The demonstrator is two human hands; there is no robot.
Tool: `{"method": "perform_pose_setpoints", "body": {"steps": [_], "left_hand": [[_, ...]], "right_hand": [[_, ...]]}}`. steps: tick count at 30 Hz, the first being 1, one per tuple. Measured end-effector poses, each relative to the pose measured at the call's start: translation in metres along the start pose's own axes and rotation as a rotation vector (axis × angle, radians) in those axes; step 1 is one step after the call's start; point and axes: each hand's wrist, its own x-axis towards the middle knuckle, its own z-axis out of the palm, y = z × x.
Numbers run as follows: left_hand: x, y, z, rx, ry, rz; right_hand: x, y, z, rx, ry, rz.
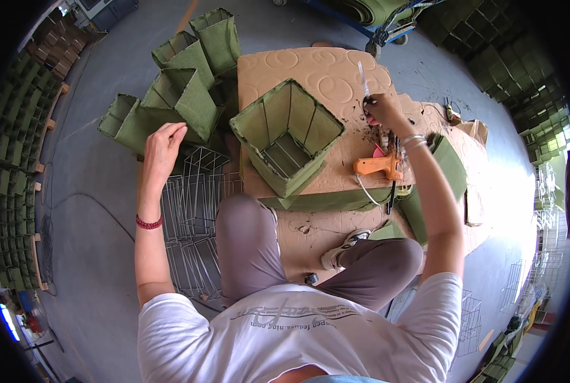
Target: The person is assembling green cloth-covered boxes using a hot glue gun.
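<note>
My right hand [385,112] is closed around a slim tool [363,78] with a dark and reddish handle and a pale, blade-like end pointing away from me. Its exact kind is unclear. My left hand [163,145] is raised at the near side of several green fabric boxes [181,96], thumb and fingers pinched together. Anything between those fingertips is too small to make out. Between my hands, an open green fabric box [288,137] with a wire frame inside stands on a cardboard-topped surface [266,64]. An orange glue gun [375,167] lies below my right hand.
Bare wire frames [192,198] are piled left of my knees. Green fabric sheets [449,167] lie to the right. A blue cart [361,25] carries green rolls at the far side. Stacks of green boxes [14,217] line the left and right edges.
</note>
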Motion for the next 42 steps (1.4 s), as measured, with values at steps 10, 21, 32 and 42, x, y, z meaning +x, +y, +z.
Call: {"method": "perform_pose_setpoints", "body": {"steps": [10,21,32,42], "left_hand": [[0.061,0.098,0.051,-0.36,-0.282,0.139],[0.072,0.082,0.073,-0.052,-0.401,0.245],[0.078,0.078,0.068,-0.122,-0.515,0.249],[0.055,0.08,0.047,-0.021,-0.538,0.157]], "right_hand": [[0.083,0.077,0.13,-0.323,0.486,-0.501],[-0.067,-0.13,0.048,0.487,-0.156,-0.395],[-0.102,-0.15,0.07,-0.275,0.228,-0.726],[-0.12,-0.12,0.073,-0.185,0.338,-0.662]]}}
